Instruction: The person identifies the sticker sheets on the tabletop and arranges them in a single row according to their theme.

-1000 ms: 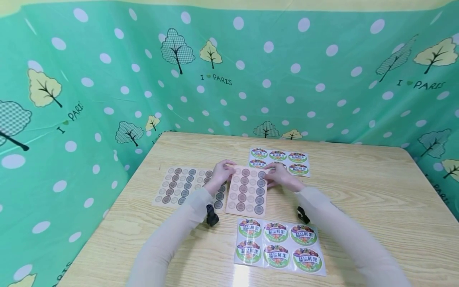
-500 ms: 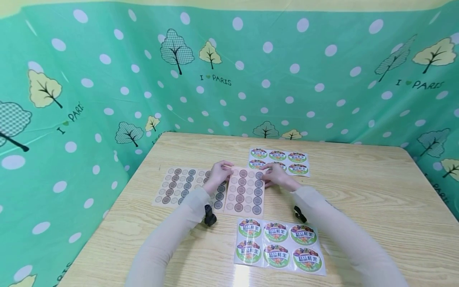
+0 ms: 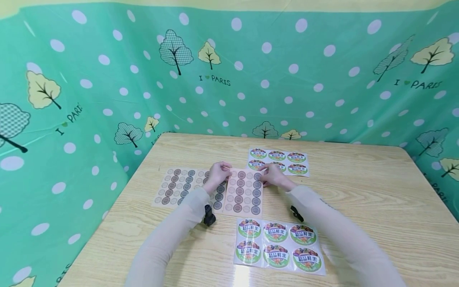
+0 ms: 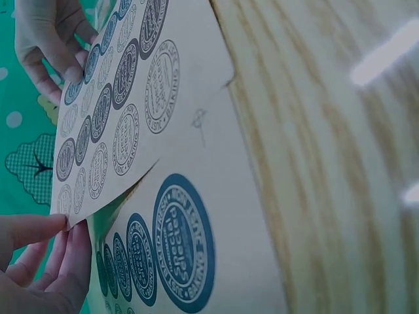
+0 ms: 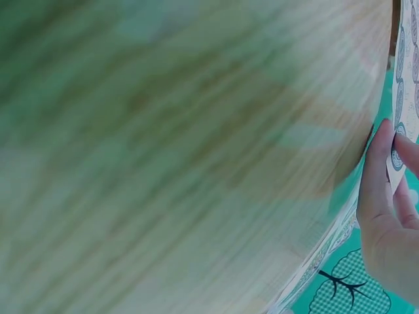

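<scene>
Left hand, right hand: pinching tan sheet's far corners | on table, right of matching sheet | left wrist view resolves stamp lettering, head view doesn't | long axis near-to-far

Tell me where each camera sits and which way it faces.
Head: worn on the head, facing forward and down at the wooden table and green tree-print curtain; both sleeves, left hand and right hand show.
Left wrist: worn there, looking across the held sheet of round stickers; left hand lower left, right hand upper left.
Right wrist: worn there, facing mostly blurred wooden table; the right hand shows at the right edge.
Shared: head and left wrist views show both hands and that sheet.
</scene>
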A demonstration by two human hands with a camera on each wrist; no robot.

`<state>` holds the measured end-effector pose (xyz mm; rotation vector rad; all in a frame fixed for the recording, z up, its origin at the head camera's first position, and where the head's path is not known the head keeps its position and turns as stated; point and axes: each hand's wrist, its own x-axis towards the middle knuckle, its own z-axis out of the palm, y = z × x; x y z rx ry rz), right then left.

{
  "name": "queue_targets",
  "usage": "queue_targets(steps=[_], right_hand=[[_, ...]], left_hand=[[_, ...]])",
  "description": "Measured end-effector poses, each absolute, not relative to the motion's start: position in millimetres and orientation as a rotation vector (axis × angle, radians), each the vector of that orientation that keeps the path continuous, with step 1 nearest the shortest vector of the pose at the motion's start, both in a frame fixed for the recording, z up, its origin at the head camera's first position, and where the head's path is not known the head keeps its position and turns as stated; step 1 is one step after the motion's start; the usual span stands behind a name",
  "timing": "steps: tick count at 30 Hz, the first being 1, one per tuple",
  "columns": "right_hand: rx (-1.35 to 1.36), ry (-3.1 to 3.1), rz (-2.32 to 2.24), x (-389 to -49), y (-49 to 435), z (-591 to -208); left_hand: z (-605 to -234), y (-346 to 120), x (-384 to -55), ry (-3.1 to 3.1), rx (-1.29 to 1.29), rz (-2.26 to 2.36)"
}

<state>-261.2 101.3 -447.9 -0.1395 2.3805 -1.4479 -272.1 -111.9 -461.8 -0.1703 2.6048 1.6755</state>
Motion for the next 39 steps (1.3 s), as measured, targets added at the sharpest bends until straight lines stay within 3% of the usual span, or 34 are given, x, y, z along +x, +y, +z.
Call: queue_targets(steps=[39], right_hand=[[-0.308, 2.715, -1.07, -261.0, 92.8, -448.1]], left_hand=[[-452.8, -110.1, -263.2, 2.715, -0.127, 1.552]])
